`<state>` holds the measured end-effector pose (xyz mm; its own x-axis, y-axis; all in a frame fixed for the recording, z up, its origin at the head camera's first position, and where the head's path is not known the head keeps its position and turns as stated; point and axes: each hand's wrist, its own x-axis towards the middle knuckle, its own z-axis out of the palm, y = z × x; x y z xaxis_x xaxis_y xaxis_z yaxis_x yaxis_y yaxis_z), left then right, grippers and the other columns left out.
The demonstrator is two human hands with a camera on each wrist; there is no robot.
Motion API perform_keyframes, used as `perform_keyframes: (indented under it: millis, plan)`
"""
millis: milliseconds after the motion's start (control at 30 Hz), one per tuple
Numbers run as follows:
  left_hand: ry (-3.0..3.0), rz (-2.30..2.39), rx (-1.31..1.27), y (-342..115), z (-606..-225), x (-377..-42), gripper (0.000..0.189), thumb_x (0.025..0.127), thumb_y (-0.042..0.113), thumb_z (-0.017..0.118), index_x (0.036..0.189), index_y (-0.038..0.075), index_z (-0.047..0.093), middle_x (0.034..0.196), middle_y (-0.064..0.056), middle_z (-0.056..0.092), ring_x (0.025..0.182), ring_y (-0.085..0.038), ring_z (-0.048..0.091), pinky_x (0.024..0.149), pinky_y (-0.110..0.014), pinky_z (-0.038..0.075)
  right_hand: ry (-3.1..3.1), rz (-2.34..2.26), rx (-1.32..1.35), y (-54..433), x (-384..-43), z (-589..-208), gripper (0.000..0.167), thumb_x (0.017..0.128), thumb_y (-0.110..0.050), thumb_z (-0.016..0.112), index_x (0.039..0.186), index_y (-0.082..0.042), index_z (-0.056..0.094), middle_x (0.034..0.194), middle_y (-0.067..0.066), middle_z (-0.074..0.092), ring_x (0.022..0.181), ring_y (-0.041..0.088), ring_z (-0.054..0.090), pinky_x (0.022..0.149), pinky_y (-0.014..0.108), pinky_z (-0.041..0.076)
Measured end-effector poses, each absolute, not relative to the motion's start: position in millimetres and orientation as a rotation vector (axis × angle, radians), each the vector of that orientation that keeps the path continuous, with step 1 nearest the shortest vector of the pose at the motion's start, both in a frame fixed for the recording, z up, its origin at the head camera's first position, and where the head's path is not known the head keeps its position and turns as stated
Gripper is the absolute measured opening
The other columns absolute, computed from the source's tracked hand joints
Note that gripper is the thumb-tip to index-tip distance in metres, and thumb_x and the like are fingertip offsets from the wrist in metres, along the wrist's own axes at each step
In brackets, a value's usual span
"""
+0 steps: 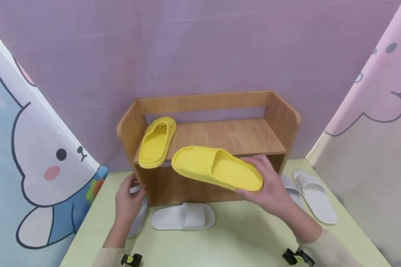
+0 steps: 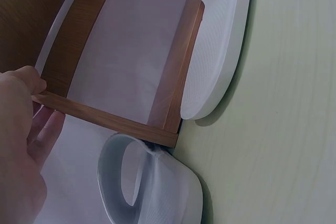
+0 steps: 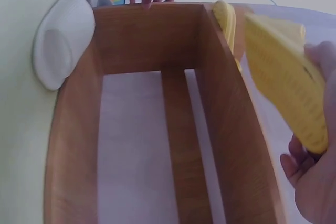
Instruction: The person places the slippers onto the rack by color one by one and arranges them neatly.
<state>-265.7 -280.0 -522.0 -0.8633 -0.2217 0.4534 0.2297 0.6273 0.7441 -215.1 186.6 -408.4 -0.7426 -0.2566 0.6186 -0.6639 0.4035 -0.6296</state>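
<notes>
My right hand (image 1: 270,185) grips a yellow slipper (image 1: 217,168) by its heel end, thumb on one side and fingers on the other. It is held up in front of a wooden two-tier shoe rack (image 1: 204,104), toe pointing left. A second yellow slipper (image 1: 157,142) lies on the left of the upper shelf, toe toward the back. At the rack's left side panel, my left hand (image 1: 128,198) pinches the front edge between thumb and fingers, seen closely in the left wrist view (image 2: 26,129).
A white slipper (image 1: 183,216) lies crosswise before the rack. Another white slipper (image 1: 139,218) is beside its left side, partly behind my left hand. Two more lie at the right, one white slipper (image 1: 315,198) in full view. The pale green table (image 1: 234,244) meets a purple backdrop (image 1: 200,48).
</notes>
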Motion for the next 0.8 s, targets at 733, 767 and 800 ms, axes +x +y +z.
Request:
perform_keyframes:
  millis: [733,767,800]
  plan:
    - [-2.333,-1.184,0.0,-280,-520,-263,0.061,0.1,0.004,0.08,0.156,0.014,0.057,0.139,-0.01,0.066,0.123,-0.031,0.069,0.088,-0.032,0.067,-2.314,1.202,0.371,138,-250,-373,0.08,0.082,-0.029,0.1,0.15,-0.006,0.063,0.135,0.009,0.052,0.121,0.027,0.053,0.096,0.044,0.051]
    - [-2.332,-1.185,-0.001,-280,-520,-263,0.061,0.1,0.004,0.08,0.155,0.013,0.057,0.139,-0.01,0.066,0.123,-0.031,0.069,0.088,-0.032,0.067,-2.315,1.195,0.364,137,-252,-372,0.081,0.082,-0.029,0.1,0.15,-0.005,0.063,0.136,0.009,0.052,0.122,0.027,0.052,0.097,0.044,0.051]
    - [-2.332,-1.186,-0.003,-280,-520,-263,0.06,0.1,0.003,0.08,0.155,0.013,0.057,0.139,-0.011,0.066,0.123,-0.031,0.069,0.087,-0.031,0.067,-2.314,1.192,0.357,136,-253,-372,0.081,0.082,-0.029,0.1,0.15,-0.005,0.062,0.136,0.01,0.052,0.123,0.028,0.052,0.097,0.044,0.051]
